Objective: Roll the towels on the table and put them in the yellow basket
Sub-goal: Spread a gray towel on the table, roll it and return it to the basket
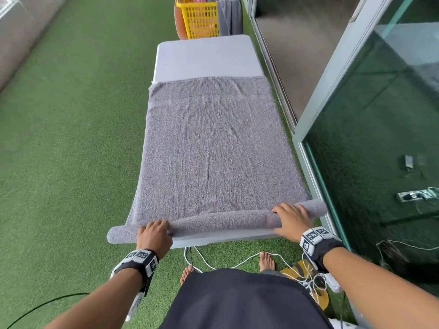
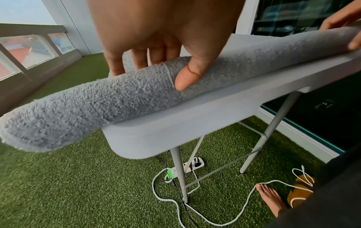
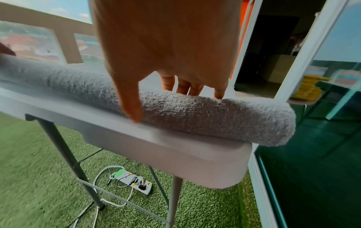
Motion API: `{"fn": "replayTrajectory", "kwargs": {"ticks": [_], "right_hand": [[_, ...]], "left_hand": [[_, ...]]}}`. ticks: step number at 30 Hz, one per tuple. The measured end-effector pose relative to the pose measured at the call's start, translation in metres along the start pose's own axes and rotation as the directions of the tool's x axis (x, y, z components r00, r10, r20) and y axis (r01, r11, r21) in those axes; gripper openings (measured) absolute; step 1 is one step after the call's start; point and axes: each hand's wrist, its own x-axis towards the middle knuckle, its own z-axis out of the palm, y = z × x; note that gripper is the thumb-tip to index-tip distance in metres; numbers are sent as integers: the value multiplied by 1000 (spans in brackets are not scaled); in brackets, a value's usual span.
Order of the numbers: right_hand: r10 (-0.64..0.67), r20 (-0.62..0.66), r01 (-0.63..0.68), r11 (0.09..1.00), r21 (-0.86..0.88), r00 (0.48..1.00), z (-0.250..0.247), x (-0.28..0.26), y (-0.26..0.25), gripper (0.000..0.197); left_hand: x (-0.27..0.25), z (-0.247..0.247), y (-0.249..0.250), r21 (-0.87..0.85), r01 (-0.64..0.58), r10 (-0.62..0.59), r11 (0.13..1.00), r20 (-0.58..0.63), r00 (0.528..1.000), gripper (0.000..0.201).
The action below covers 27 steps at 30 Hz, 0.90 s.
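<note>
A grey towel [image 1: 213, 150] lies spread along the white folding table [image 1: 204, 58], and its near end is rolled into a thin roll [image 1: 221, 220] at the table's front edge. My left hand [image 1: 155, 231] grips the roll near its left end, fingers over the top and thumb [image 2: 183, 81] against the near side. My right hand [image 1: 291, 218] holds the roll [image 3: 215, 117] near its right end the same way, its thumb [image 3: 134, 114] at the table edge. Both roll ends overhang the table sides. The yellow basket [image 1: 199, 17] stands beyond the table's far end.
Another grey towel [image 1: 229, 17] hangs beside the basket, with something pink inside it. A glass sliding door [image 1: 356, 115] runs close along the table's right side. A power strip [image 2: 187, 166], white cables, my bare feet and a yellow sandal [image 1: 306, 276] are on the green turf below.
</note>
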Motion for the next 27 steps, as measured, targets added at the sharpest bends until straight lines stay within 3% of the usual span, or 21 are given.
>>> {"fn": "replayTrajectory", "kwargs": {"ticks": [2,4,7,9,11,13,16,18,21,24,27], "right_hand": [[1,-7,-1,1000,21,1000,-6,0,6,33],[25,-56,-22,998,59,998,-14,4,10,26],[97,-166,-77,990,122,981,-16,6,14,42],[104,-88,-93,989,118,991,-7,1,21,56],[79,-56,-76,996,56,995,5,-10,26,64],[69,-98,-69,998,-3,993,12,-19,26,56],[80,-91,-81,997,-12,993,4,-15,25,34],[94,-88,-95,995,-4,992,-8,-5,23,30],[105,-208,-94,993,65,972,-18,4,19,47],[87,-111,-76,993,92,990,-8,0,15,61],[91,-75,-94,995,-35,993,8,-12,16,65]], "left_hand": [[5,-6,2,-33,-2,2,999,2,1000,18],[10,-4,-3,-46,-14,13,999,-26,1000,30],[9,1,-9,-112,-40,27,993,-118,993,49],[-1,9,-9,-154,-47,35,987,-77,996,58],[-14,22,-12,-110,-58,55,992,-30,998,57],[-21,31,-16,-92,-77,75,993,-16,997,61],[-14,24,-17,-87,-77,70,993,-81,994,35],[-1,11,-16,-76,-82,75,994,-100,992,25],[16,2,-17,-140,-28,7,990,-145,989,42],[14,7,-16,-160,1,-1,987,5,1000,57],[-3,19,-19,-56,-49,53,997,68,996,72]]}}
